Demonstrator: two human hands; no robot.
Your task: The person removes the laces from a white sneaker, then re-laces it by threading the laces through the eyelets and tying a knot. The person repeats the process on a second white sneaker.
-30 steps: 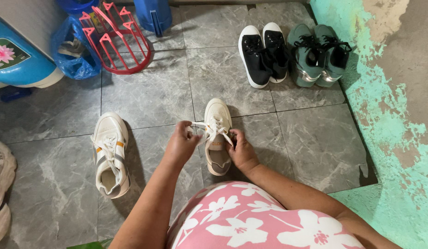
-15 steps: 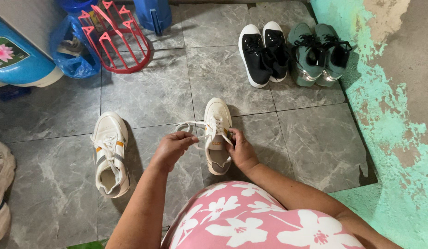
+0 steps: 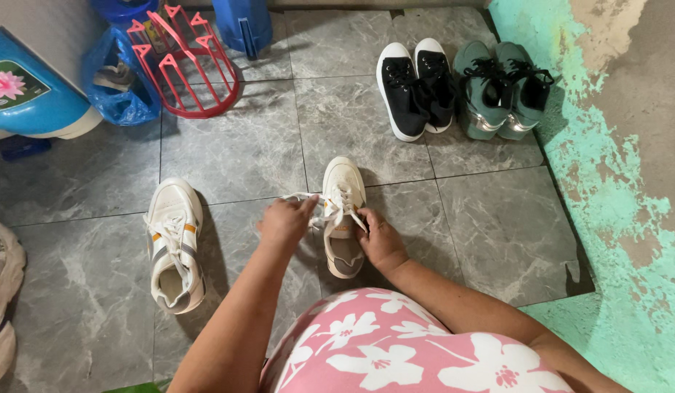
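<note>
A white shoe (image 3: 342, 218) is set on the grey floor (image 3: 243, 153), toe pointing away. Its white lace (image 3: 300, 196) is pinched by the left hand (image 3: 285, 222); the right hand (image 3: 380, 239) is closed beside the tongue. Bare tiles are seen around. Farther off, something pale is held in a blue bag (image 3: 116, 80).

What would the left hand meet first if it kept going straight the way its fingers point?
The left hand points up and rightward, pinching a white lace. Straight on, it would likely meet the laced top of the cream sneaker first; depth is hard to judge from above.
</note>
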